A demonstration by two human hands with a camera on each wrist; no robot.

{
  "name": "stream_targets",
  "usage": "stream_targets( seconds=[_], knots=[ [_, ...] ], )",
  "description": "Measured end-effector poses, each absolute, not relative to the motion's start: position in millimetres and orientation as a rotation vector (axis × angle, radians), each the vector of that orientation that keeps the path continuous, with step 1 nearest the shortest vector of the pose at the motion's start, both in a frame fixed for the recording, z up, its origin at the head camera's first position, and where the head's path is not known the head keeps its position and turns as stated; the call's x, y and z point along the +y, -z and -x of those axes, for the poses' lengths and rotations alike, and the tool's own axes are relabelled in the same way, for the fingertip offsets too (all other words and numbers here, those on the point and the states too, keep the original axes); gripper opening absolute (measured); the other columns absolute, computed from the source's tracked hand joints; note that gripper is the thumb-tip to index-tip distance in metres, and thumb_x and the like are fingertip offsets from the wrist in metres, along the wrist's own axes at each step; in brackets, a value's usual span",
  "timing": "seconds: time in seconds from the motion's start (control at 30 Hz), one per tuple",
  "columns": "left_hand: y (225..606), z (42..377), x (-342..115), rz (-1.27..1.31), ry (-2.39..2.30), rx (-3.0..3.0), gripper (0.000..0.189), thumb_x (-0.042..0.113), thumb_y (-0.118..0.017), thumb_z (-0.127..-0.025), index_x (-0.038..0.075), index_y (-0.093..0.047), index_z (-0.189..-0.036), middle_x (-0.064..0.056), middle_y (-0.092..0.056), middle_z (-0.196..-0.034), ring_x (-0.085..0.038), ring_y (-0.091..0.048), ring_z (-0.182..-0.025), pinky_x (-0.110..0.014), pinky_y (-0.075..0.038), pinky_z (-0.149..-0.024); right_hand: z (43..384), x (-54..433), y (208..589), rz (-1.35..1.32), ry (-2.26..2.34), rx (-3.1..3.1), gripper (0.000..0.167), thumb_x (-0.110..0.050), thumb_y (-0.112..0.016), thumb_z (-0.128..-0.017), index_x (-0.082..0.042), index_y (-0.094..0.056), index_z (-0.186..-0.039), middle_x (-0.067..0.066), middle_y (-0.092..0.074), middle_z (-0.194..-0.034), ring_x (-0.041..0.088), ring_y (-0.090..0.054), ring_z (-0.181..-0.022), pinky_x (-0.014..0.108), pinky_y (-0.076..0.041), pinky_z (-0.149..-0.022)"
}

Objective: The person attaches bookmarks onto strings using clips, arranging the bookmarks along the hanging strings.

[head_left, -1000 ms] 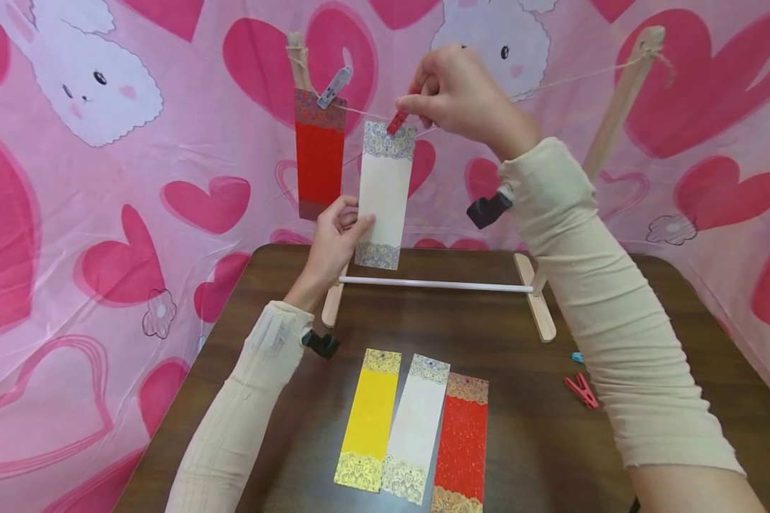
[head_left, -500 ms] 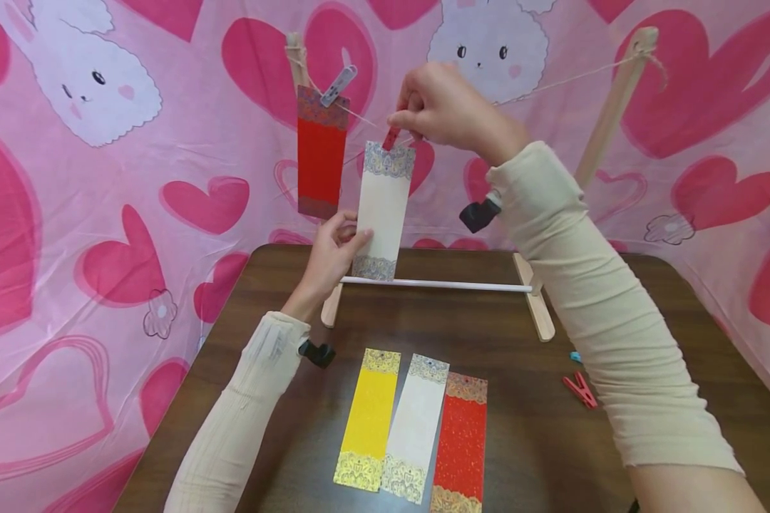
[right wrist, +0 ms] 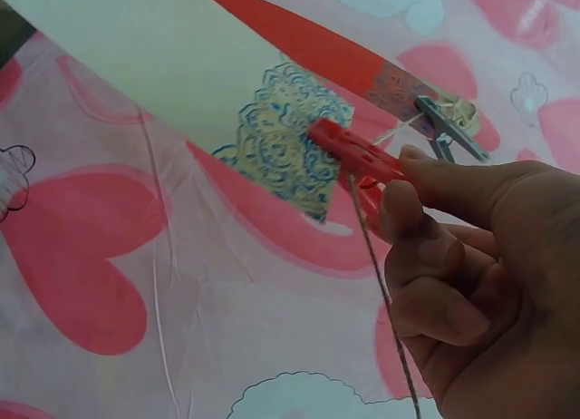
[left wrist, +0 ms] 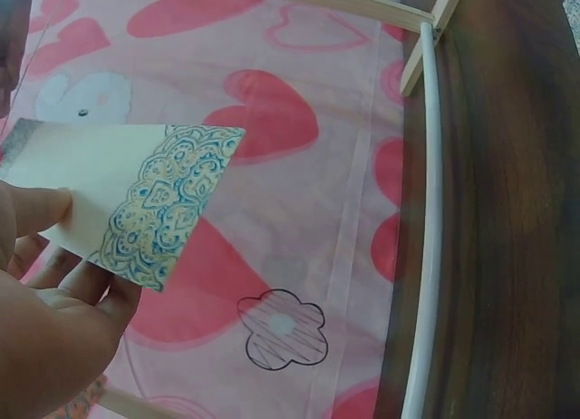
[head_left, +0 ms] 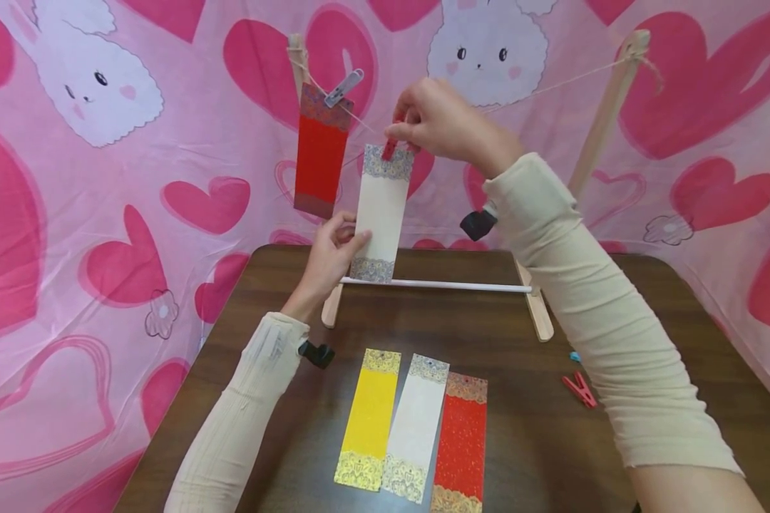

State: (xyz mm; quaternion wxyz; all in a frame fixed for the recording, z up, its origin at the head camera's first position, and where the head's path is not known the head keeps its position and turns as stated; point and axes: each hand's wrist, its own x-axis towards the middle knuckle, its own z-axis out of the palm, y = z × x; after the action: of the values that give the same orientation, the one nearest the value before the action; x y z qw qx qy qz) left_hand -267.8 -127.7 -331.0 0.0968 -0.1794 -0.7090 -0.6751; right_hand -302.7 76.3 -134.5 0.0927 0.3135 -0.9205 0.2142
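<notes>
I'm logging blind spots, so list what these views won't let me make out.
Head view: part of the blue piece, hidden by the right sleeve.
Head view: lower end of the lying red strip, cut by the bottom edge.
Right wrist view: whether the red peg pinches the cord; the peg covers their crossing.

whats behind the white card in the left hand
Behind the white card, the pink heart-print backdrop shows around its edges, and in the right wrist view the hanging red card. In the head view, what lies directly behind it is covered.
</notes>
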Motion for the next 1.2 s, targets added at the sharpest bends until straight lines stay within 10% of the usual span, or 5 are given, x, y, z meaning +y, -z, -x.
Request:
stream_targets(
  seconds=[0.33, 0.83, 1.2],
  knots=[
    [336, 269, -127, 0.552, 1.932, -2.124, 0.024, 0.001, -0.062, -0.096, -0.010, -0.055, -0.115, -0.032, -0.067, -0.105, -0.009, -0.065, -0.089, -0.021, -0.051, -0.082, 289, 88, 146, -0.878, -0.770, -2.678, 0.053, -0.033, -0.062, -0.099, -0.005, -0.048, -0.142, 0.011, -0.070, -0.093, 0.018, -0.063, -0.074, 0.026, -0.053, -0.066],
    [355, 255, -141, 0.583, 1.896, -2.175, 0.034, -0.003, -0.061, -0.095, -0.009, -0.051, -0.127, -0.029, -0.061, -0.121, -0.041, -0.058, -0.116, -0.021, -0.052, -0.090, 250, 147, 176, -0.808, -0.945, -2.274, 0.023, -0.025, -0.061, -0.099, -0.002, -0.066, -0.104, 0.008, -0.065, -0.065, 0.013, -0.055, -0.052, 0.020, -0.039, -0.048],
    [376, 234, -145, 0.573, 1.744, -2.347, 0.035, 0.006, -0.066, -0.095, 0.000, -0.053, -0.127, -0.020, -0.059, -0.126, -0.027, -0.060, -0.114, -0.048, -0.049, -0.098, 212, 214, 228, -0.662, -0.914, -2.312, 0.017, -0.020, -0.064, -0.098, -0.003, -0.068, -0.095, 0.001, -0.064, -0.065, 0.011, -0.055, -0.054, 0.019, -0.042, -0.050]
  ],
)
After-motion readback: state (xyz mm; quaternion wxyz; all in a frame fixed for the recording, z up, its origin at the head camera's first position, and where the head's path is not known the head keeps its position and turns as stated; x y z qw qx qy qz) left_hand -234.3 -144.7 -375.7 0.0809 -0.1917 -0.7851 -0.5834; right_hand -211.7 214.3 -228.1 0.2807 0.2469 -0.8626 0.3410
